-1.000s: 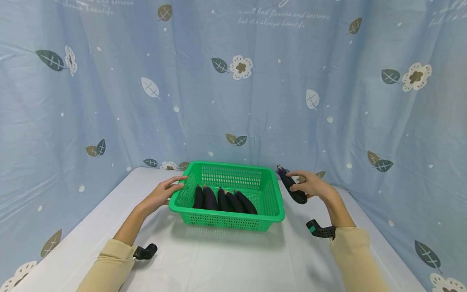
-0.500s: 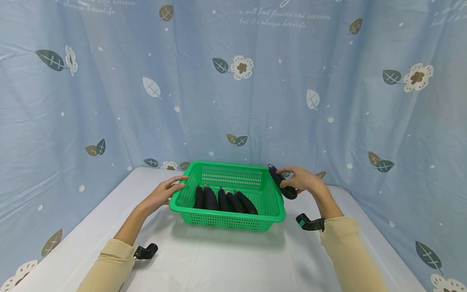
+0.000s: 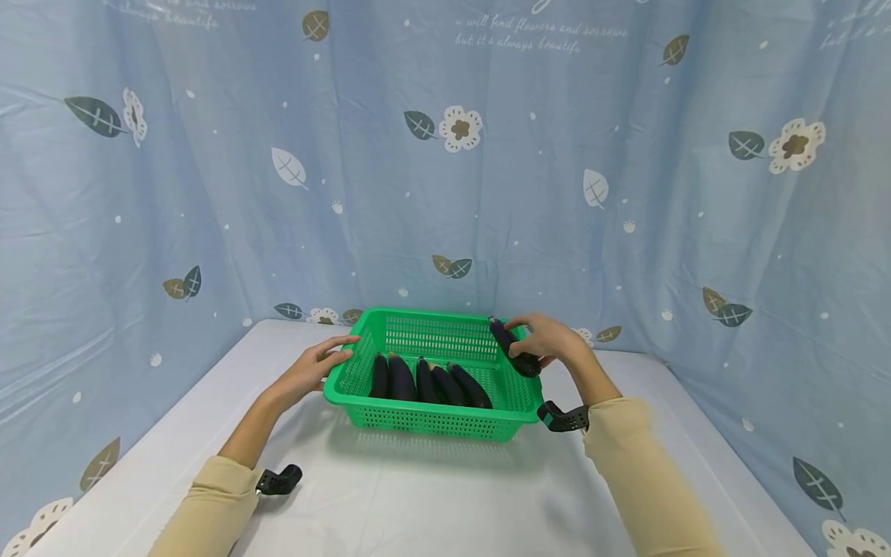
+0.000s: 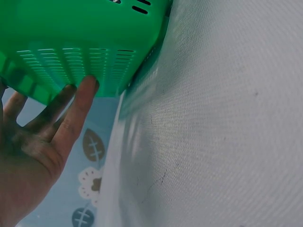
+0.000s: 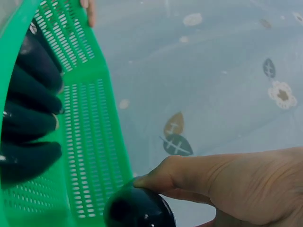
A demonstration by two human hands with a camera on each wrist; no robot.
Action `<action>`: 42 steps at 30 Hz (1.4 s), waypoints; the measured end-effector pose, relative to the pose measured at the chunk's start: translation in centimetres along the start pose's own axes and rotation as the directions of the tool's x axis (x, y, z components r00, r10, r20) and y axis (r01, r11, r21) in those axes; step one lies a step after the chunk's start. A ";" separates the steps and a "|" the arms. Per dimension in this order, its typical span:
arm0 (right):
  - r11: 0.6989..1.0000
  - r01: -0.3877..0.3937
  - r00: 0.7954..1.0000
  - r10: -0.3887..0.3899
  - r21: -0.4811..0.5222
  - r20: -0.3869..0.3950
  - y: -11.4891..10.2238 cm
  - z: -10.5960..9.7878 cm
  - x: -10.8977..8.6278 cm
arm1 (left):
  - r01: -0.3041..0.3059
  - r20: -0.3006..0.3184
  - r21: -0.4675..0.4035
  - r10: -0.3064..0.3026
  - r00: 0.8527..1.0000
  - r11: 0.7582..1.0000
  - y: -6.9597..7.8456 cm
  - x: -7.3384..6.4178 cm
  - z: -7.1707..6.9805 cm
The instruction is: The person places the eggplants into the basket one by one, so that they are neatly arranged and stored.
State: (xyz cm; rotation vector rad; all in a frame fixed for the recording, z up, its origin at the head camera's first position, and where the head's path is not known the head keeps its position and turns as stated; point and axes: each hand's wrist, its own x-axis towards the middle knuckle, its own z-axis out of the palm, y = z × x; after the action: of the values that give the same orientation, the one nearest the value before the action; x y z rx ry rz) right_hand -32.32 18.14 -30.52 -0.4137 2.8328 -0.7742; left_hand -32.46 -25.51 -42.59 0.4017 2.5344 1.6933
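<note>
In the head view, my right hand (image 3: 546, 339) grips a dark purple eggplant (image 3: 513, 350) above the right end of a green plastic basket (image 3: 445, 422). The right wrist view shows the thumb against the round end of that eggplant (image 5: 139, 208); the other fingers are mostly hidden. Several more eggplants (image 3: 401, 379) lie side by side inside the basket, toward its front and left. My left hand (image 3: 309, 370) rests at the basket's left end, fingertips on the rim. Seen from the left wrist, straight fingers (image 4: 78, 111) touch the outer wall below the rim.
The basket stands on a white-covered table (image 3: 418, 503). Behind and at both sides hangs a blue curtain (image 3: 390, 193) printed with leaves and flowers. A black wrist camera mount (image 3: 278, 481) sits on the left wrist, another (image 3: 562, 418) on the right.
The right hand has carried its eggplant leftward, from beside the basket to over its right end. My left hand and the eggplants in the basket have stayed put.
</note>
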 end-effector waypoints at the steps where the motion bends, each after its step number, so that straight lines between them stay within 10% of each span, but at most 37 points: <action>1: 1.000 0.001 1.000 -0.001 0.001 0.006 -0.1 0.2 0.1 | 0.004 -0.002 -0.001 -0.004 1.000 1.000 0.0 0.0 0.0; 42: 0.974 -0.077 0.991 0.098 -0.215 0.091 -2.0 6.6 3.7 | 0.007 -0.005 -0.004 -0.007 1.000 1.000 -0.1 0.1 0.0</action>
State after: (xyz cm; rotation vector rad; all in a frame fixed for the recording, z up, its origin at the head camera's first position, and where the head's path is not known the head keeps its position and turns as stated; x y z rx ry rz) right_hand -33.81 12.28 -35.41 -0.3437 2.8247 -0.4247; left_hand -32.56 -25.50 -42.65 0.3882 2.5319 1.6988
